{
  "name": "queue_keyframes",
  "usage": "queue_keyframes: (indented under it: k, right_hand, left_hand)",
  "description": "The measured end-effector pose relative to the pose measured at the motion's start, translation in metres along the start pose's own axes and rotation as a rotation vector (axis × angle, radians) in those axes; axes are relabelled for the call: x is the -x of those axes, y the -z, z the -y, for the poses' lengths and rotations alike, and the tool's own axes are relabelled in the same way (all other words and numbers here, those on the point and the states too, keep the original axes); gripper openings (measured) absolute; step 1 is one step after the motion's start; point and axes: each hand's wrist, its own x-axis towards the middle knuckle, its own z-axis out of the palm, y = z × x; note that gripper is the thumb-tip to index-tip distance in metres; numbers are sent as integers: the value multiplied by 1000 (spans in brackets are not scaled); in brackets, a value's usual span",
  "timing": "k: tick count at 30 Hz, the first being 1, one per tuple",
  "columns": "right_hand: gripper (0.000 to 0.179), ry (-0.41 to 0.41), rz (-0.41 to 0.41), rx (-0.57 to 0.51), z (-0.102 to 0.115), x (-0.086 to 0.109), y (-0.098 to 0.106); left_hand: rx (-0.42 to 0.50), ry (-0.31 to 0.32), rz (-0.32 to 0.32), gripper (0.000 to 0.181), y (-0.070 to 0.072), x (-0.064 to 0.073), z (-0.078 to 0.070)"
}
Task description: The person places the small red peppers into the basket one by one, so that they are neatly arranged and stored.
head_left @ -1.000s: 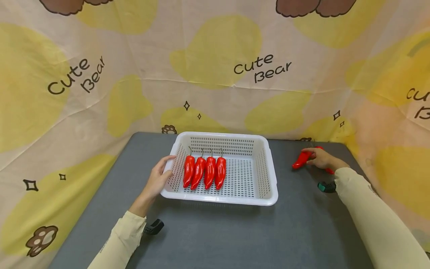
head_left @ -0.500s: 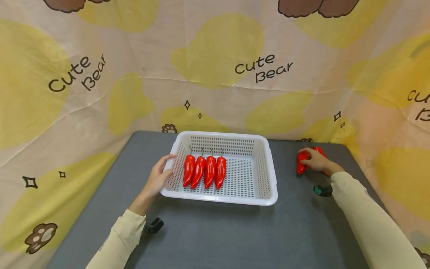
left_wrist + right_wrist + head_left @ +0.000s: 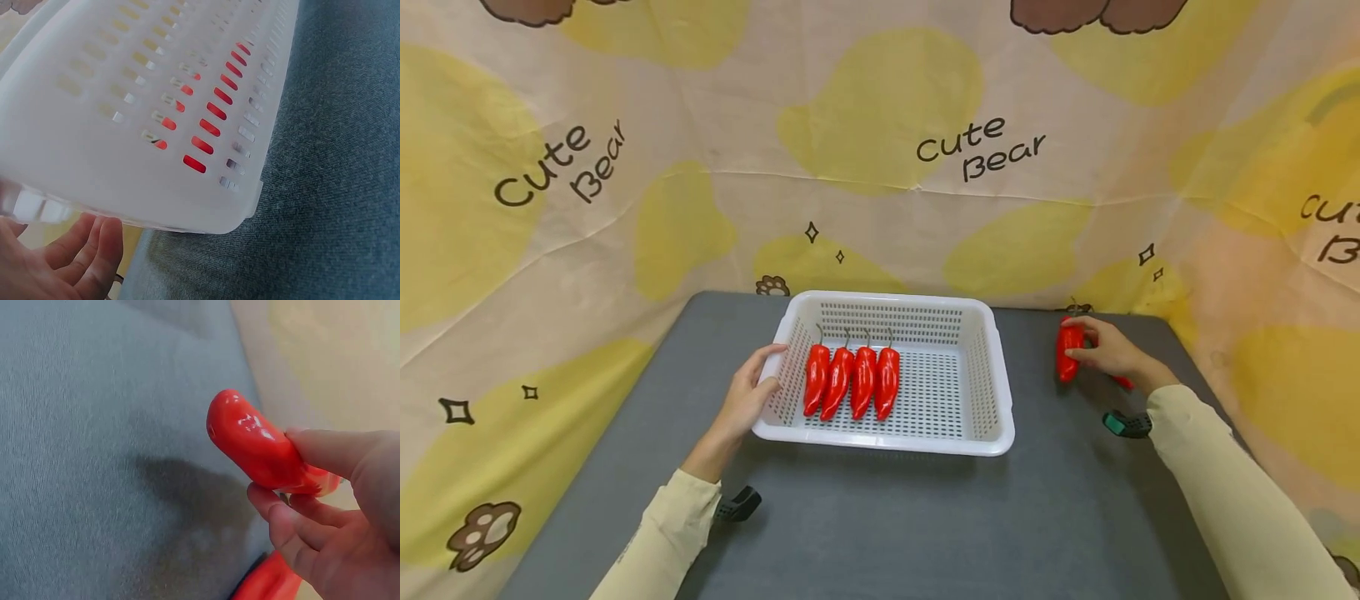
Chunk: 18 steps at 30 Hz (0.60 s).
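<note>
A white perforated plastic basket (image 3: pixel 931 448) sits on the dark grey table in the head view. My left hand (image 3: pixel 747 398) grips its left end; in the left wrist view the fingers (image 3: pixel 103 256) press against its edge. Inside, several glossy red chili peppers (image 3: pixel 863 383) lie side by side in the left half, stems toward the back. To the basket's right, my right hand (image 3: pixel 1108 352) pinches another red chili pepper (image 3: pixel 1069 352) between thumb and fingers. The right wrist view has this pepper (image 3: pixel 256 447) raised off the table, its shadow below. One more red pepper (image 3: pixel 272 581) lies beneath the hand, mostly hidden.
Patterned cloth (image 3: pixel 880 167) hangs behind and beside the table (image 3: pixel 880 525). Bare basket floor (image 3: pixel 936 387) shows right of the peppers. A black wrist camera (image 3: pixel 739 505) hangs under the left wrist, another (image 3: pixel 1127 424) under the right.
The pepper in my right hand has turned from a slant to nearly straight front to back and come clear of the pepper behind. My left hand and the basket stay put.
</note>
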Motion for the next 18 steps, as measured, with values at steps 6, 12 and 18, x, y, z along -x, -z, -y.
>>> queue_keyframes:
  k: [6,12,18]
  right_hand:
    - [61,35,-43,-24,8,3,-1]
    - [58,115,-85,-105,23,8,-5]
    - [60,150,-90,-153,34,12,-8]
  left_hand:
    - [-7,0,0,56,0,0,1]
    - [-12,12,-2,56,0,0,2]
    - [-10,11,1,56,-1,0,1]
